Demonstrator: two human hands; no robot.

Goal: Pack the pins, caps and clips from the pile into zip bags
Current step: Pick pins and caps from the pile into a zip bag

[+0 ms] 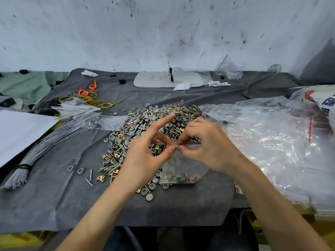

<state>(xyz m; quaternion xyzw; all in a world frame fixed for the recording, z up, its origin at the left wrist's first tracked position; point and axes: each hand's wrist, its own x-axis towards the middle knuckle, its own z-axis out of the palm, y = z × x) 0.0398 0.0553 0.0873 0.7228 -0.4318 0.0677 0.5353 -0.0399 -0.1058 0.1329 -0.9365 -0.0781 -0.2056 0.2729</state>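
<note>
A pile [145,124] of silver pins, grey round caps and brass clips lies on the grey cloth [63,187] in the middle of the table. Over its near edge hangs a small clear zip bag [183,171] with pins, caps and clips in its bottom. My left hand [145,156] pinches the bag's top edge between thumb and a finger, the index finger pointing up. My right hand [204,144] pinches the same top edge right beside it. The bag's mouth is hidden behind my fingers.
A heap of clear zip bags [272,142] with red strips fills the right side. A bundle of grey ties [45,147] and white paper [20,131] lie at left, with more clear bags [79,109], yellow and orange wires [88,95] behind. A white board [168,78] sits at the back.
</note>
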